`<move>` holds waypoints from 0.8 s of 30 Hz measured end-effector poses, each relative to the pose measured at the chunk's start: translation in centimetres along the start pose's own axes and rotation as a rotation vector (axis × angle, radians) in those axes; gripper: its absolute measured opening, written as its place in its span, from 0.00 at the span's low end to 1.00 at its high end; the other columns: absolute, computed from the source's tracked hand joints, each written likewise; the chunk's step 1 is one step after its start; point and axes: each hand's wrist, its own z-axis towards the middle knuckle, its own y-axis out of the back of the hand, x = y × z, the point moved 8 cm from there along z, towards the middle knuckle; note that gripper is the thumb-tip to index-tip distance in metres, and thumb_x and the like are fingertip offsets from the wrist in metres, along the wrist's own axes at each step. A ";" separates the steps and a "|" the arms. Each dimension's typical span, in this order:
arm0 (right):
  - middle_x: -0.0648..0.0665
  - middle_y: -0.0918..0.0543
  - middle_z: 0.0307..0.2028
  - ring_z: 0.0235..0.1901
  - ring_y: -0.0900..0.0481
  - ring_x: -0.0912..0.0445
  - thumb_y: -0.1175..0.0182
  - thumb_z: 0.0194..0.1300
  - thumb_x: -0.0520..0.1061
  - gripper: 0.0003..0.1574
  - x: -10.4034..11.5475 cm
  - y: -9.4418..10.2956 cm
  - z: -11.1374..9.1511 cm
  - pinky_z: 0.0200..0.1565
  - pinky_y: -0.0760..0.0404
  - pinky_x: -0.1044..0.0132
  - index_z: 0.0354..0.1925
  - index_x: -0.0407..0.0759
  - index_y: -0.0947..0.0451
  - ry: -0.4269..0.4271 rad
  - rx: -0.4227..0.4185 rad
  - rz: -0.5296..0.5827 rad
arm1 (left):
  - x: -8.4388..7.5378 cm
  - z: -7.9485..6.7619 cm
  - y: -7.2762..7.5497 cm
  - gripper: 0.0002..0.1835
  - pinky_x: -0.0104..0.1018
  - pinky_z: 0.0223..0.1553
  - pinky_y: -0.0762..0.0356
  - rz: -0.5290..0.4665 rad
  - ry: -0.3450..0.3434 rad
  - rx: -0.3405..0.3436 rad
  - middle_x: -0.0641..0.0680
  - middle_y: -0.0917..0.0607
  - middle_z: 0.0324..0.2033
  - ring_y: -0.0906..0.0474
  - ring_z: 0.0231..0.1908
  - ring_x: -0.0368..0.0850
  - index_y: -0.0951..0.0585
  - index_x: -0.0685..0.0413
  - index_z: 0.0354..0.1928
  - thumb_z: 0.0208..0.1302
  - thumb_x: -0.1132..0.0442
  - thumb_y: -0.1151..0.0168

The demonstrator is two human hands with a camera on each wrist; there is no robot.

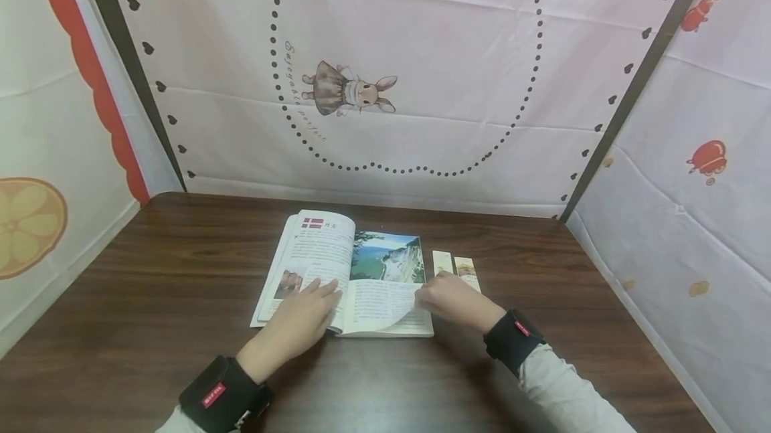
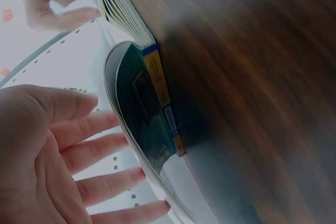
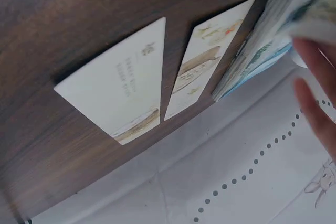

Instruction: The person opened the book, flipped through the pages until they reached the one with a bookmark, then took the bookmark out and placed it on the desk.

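An open book with printed text and photos lies on the table. My left hand rests on its left page, fingers straight and spread in the left wrist view, where the book's spine shows. At the lower right page, my right hand pinches the edge of a page, which curls up off the ones below. In the right wrist view only some fingers of that hand show, at the right edge. Beside the book lie two bookmarks, one nearer and one farther from it.
The brown wooden table is bordered by a white printed cloth at the back and by cloth panels on both sides. The bookmarks lie right by the right hand.
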 end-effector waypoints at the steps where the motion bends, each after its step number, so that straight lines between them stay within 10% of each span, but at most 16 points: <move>1: 0.53 0.15 0.25 0.25 0.21 0.62 0.37 0.58 0.40 0.03 0.1 0.4 0.1 0.33 0.23 0.69 0.30 0.48 0.17 0.000 -0.037 -0.044 | 0.0 0.1 0.0 0.18 0.64 0.58 0.34 0.007 0.007 -0.007 0.62 0.21 0.56 0.28 0.59 0.64 0.20 0.62 0.52 0.63 0.61 0.41; 9: 0.51 0.13 0.35 0.40 0.17 0.58 0.35 0.57 0.41 0.08 0.5 3.1 0.3 0.45 0.21 0.65 0.38 0.47 0.17 -0.057 -0.285 -0.067 | -0.7 1.1 -0.4 0.33 0.62 0.62 0.39 0.086 0.046 -0.015 0.65 0.18 0.51 0.36 0.64 0.66 0.17 0.67 0.44 0.53 0.40 0.36; 24: 0.48 0.13 0.36 0.41 0.17 0.55 0.27 0.43 0.35 0.16 2.0 5.9 0.8 0.45 0.20 0.64 0.35 0.43 0.16 0.016 -0.645 -0.091 | -1.5 1.3 -0.7 0.36 0.68 0.62 0.44 0.154 0.154 -0.022 0.65 0.18 0.50 0.32 0.62 0.64 0.15 0.66 0.37 0.50 0.33 0.38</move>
